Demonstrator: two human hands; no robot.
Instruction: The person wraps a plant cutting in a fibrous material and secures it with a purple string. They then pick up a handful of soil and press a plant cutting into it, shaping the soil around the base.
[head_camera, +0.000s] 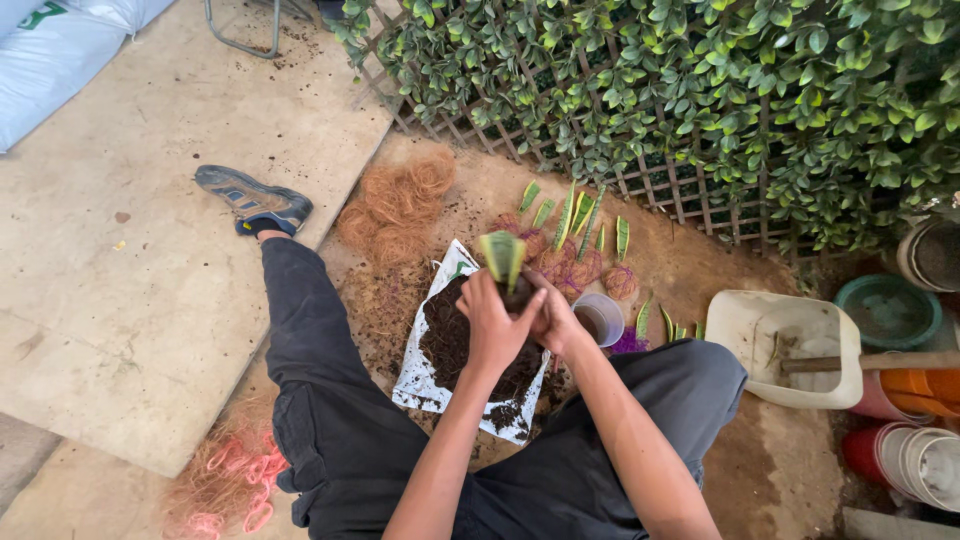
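My left hand and my right hand are cupped together around the dark root ball of a small green plant cutting, whose striped leaves stick up above my fingers. I hold it over a white sheet covered with a heap of dark soil. Beyond it, several more cuttings with wrapped root balls stand on the ground. A small white cup sits just right of my right hand.
A pile of brown coconut fibre lies to the left of the cuttings. A leafy lattice fence runs behind. A white basin, a green bowl and stacked pots stand at right. Pink netting lies bottom left.
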